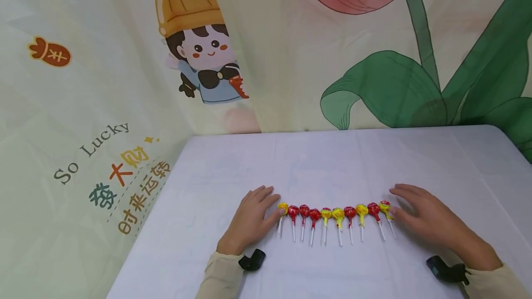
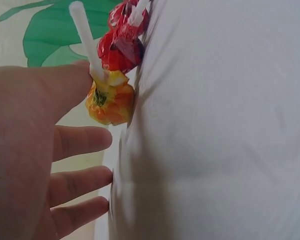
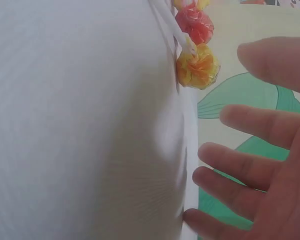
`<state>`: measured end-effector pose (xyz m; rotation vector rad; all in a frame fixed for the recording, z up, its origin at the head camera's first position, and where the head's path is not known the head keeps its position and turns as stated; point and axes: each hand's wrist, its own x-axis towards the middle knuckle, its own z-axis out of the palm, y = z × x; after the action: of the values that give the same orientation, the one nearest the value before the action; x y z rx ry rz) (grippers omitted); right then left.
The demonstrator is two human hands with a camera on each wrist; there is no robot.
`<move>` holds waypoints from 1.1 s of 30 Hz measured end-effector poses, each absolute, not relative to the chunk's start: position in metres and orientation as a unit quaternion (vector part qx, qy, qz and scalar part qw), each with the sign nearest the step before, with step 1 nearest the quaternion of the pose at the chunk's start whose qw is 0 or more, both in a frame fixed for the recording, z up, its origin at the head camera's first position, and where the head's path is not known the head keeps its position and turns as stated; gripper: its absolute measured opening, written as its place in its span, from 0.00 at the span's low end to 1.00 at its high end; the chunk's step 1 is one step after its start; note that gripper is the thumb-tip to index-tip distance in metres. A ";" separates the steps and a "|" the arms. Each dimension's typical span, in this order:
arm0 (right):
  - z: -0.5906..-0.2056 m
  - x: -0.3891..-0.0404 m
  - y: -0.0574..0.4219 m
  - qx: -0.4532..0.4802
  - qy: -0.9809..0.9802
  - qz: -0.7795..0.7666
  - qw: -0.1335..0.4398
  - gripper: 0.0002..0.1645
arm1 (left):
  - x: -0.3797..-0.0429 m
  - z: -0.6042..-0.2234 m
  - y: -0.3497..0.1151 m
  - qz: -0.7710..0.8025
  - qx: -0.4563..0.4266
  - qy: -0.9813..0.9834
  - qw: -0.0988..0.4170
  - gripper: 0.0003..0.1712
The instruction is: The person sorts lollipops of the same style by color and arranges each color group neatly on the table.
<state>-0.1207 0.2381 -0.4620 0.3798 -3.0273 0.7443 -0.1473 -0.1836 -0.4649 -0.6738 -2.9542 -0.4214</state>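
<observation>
A row of several wrapped lollipops, red and yellow, lies across the white table with sticks toward me. My left hand (image 1: 254, 217) is at the row's left end, fingers spread and fairly straight. Its thumb tip comes right up to the neck of the leftmost yellow-orange lollipop (image 2: 110, 102), beside a red lollipop (image 2: 121, 50). At the other end, my right hand (image 1: 428, 216) has its fingers extended and holds nothing. The right wrist view shows a gap between its thumb and the rightmost yellow lollipop (image 3: 198, 67), which sits next to a red lollipop (image 3: 195, 25).
The white-covered table (image 1: 316, 271) spreads around the row on all sides. Behind it hangs a printed cloth (image 1: 282, 59) with a cartoon figure, a flower and lettering. Dark wrist cameras sit on both forearms, over light sleeves (image 1: 222, 273).
</observation>
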 end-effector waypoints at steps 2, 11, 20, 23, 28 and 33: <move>-0.462 -0.121 0.238 0.116 -0.961 0.252 0.000 0.33 | -0.148 -0.466 -0.183 -0.148 -0.223 -0.963 0.038 0.26; -0.465 -0.122 0.235 0.119 -0.954 0.275 -0.013 0.29 | -0.148 -0.468 -0.184 -0.176 -0.230 -0.957 0.035 0.24; -0.463 -0.122 0.232 0.115 -0.955 0.271 -0.025 0.28 | -0.148 -0.467 -0.186 -0.182 -0.236 -0.954 0.044 0.28; -0.462 -0.122 0.231 0.114 -0.957 0.264 -0.026 0.27 | -0.149 -0.468 -0.185 -0.178 -0.238 -0.954 0.044 0.27; -0.462 -0.122 0.232 0.112 -0.959 0.259 -0.026 0.25 | -0.150 -0.471 -0.183 -0.160 -0.234 -0.958 0.038 0.27; -0.464 -0.123 0.231 0.110 -0.960 0.258 -0.022 0.24 | -0.151 -0.471 -0.182 -0.145 -0.236 -0.960 0.038 0.25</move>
<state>-0.1235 0.2306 -0.4643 0.3500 -3.0572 0.8215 -0.1511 -0.1825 -0.4714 -0.7249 -2.9458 -0.4455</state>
